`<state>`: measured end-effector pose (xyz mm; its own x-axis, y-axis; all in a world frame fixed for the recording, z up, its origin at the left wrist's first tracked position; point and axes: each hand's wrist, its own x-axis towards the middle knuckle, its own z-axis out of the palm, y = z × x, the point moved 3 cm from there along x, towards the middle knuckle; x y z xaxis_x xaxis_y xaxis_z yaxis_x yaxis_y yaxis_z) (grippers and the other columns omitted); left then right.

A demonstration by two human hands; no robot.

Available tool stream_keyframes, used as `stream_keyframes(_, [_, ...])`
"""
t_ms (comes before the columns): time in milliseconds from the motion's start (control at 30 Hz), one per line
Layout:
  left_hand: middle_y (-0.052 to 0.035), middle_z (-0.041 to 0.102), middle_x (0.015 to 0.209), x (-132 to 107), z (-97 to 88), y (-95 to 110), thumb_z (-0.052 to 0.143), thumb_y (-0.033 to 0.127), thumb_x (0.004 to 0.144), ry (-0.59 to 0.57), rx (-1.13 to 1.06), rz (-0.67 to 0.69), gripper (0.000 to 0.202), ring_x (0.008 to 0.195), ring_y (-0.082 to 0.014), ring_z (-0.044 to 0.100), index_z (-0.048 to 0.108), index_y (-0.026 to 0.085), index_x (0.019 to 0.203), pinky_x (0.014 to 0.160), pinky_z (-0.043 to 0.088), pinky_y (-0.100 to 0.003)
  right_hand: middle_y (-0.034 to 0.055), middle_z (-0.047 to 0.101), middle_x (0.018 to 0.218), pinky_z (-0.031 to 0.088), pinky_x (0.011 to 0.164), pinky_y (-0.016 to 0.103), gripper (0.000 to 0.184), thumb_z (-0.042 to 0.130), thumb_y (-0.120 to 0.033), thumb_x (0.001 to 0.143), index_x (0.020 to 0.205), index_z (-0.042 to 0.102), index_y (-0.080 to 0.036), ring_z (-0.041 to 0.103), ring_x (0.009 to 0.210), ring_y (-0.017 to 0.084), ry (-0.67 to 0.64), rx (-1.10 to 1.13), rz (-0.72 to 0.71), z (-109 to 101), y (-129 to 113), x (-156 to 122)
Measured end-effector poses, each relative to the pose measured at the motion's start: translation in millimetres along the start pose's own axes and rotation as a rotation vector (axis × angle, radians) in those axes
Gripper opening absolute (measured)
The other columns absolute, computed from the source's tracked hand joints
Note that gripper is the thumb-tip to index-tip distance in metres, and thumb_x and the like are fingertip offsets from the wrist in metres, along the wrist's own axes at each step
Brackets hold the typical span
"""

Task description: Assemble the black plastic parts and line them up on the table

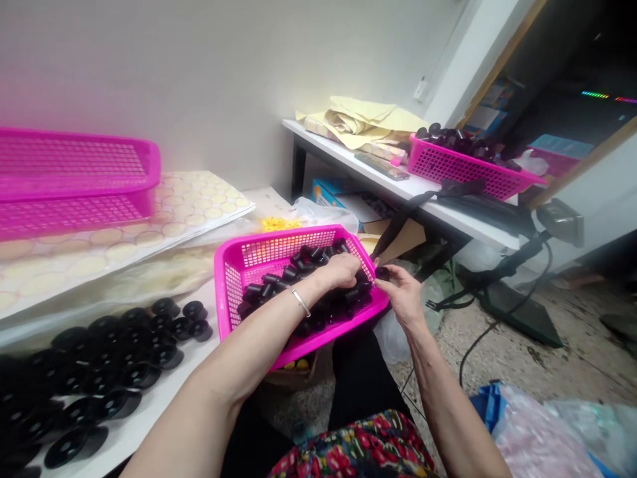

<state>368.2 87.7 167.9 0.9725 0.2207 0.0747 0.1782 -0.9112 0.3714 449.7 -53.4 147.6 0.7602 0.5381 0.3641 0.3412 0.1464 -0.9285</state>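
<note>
A pink plastic basket (226,292), slightly tilted, sits in front of me over my lap. Short black cylindrical pieces (271,285) with wider round ends lie heaped in it. My left hand (344,269), with a bracelet at its wrist, reaches down into the basket's right part. Its fingers are curled among the pieces, and their tips are hidden. Just outside the right rim, my right hand (404,295) pinches a black cylindrical piece (382,273) between thumb and fingers.
On the left, more black pieces (119,355) stand on a white surface, below a pink basket (74,176) on a patterned board. A white table (343,159) at the back holds yellow cloth (368,123) and another filled pink basket (462,166). Plastic bags (537,431) lie at right.
</note>
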Motion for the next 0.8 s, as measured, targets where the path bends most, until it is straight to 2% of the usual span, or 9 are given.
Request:
stream_keyframes(67, [-0.0170,0.061,0.086,0,-3.5,-5,0.054,0.008,0.061,0.022,-0.049,0.000,0.034,0.090,-0.0324,0.057,0.067,0.005,0.092,0.074,0.043,-0.036,0.0044,0.062,0.085,0.046,0.074,0.025,0.039,0.077,-0.024,0.055,0.090,0.063,-0.011,0.054,0.078,0.012,-0.020,0.020,-0.002,3,1,5])
stream_keyframes(167, [-0.0093,0.061,0.076,-5,-10.6,-20,0.058,0.015,0.066,0.040,-0.233,-0.057,0.025,0.072,-0.0203,0.058,0.066,0.008,0.088,0.063,0.042,-0.027,0.0049,0.063,0.089,0.046,0.077,0.026,0.040,0.075,-0.025,0.060,0.096,0.061,-0.012,0.056,0.081,0.013,-0.095,0.079,0.012,10,7,10])
stream_keyframes(233, [-0.0065,0.060,0.072,-10,-14.7,-31,0.064,0.020,0.065,0.078,-0.545,-0.141,0.024,0.063,-0.0134,0.054,0.065,0.007,0.084,0.057,0.039,-0.023,0.0049,0.062,0.092,0.046,0.079,0.026,0.039,0.073,-0.025,0.064,0.099,0.060,-0.013,0.057,0.083,0.013,-0.136,0.091,0.022,14,12,11])
stream_keyframes(300, [-0.0050,0.058,0.068,-14,-17.7,-37,0.070,0.019,0.058,0.141,-0.946,-0.234,0.028,0.056,-0.0096,0.050,0.061,0.006,0.081,0.053,0.036,-0.021,0.0046,0.060,0.096,0.046,0.081,0.026,0.038,0.070,-0.025,0.068,0.102,0.059,-0.014,0.057,0.086,0.013,-0.170,0.077,0.006,18,13,11])
stream_keyframes(367, [-0.0041,0.057,0.069,-18,-19.3,-37,0.074,0.017,0.054,0.165,-1.259,-0.293,0.038,0.053,-0.0079,0.049,0.058,0.006,0.087,0.052,0.036,-0.020,0.0048,0.058,0.100,0.044,0.085,0.027,0.036,0.068,-0.025,0.071,0.104,0.059,-0.014,0.055,0.093,0.014,-0.213,0.024,-0.066,21,9,11])
stream_keyframes(433, [-0.0053,0.059,0.074,-20,-20.6,-32,0.077,0.016,0.053,0.138,-1.444,-0.302,0.046,0.054,-0.0082,0.052,0.058,0.006,0.093,0.055,0.040,-0.020,0.0053,0.056,0.104,0.041,0.091,0.028,0.034,0.066,-0.023,0.074,0.107,0.060,-0.015,0.053,0.099,0.015,-0.253,-0.067,-0.175,23,1,10])
stream_keyframes(533, [-0.0091,0.061,0.077,-23,-21.3,-23,0.079,0.017,0.054,0.089,-1.520,-0.294,0.045,0.060,-0.0124,0.058,0.058,0.004,0.091,0.060,0.046,-0.023,0.0059,0.055,0.105,0.039,0.093,0.028,0.032,0.062,-0.022,0.077,0.108,0.061,-0.015,0.051,0.102,0.015,-0.270,-0.156,-0.273,24,-13,7])
stream_keyframes(700, [-0.0083,0.060,0.073,-24,-20.0,-10,0.079,0.014,0.055,0.092,-1.571,-0.285,0.040,0.061,-0.0163,0.061,0.057,0.004,0.086,0.061,0.050,-0.026,0.0056,0.054,0.104,0.040,0.090,0.025,0.032,0.060,-0.020,0.078,0.109,0.061,-0.015,0.052,0.100,0.013,-0.267,-0.101,-0.266,21,-30,1])
stream_keyframes(800, [-0.0079,0.061,0.078,-27,-22.7,1,0.083,0.017,0.051,0.139,-1.569,-0.288,0.047,0.063,-0.0162,0.061,0.057,0.006,0.089,0.063,0.050,-0.027,0.0053,0.055,0.103,0.040,0.090,0.025,0.032,0.058,-0.016,0.076,0.108,0.062,-0.016,0.053,0.099,0.013,-0.273,-0.083,-0.262,16,-42,-4])
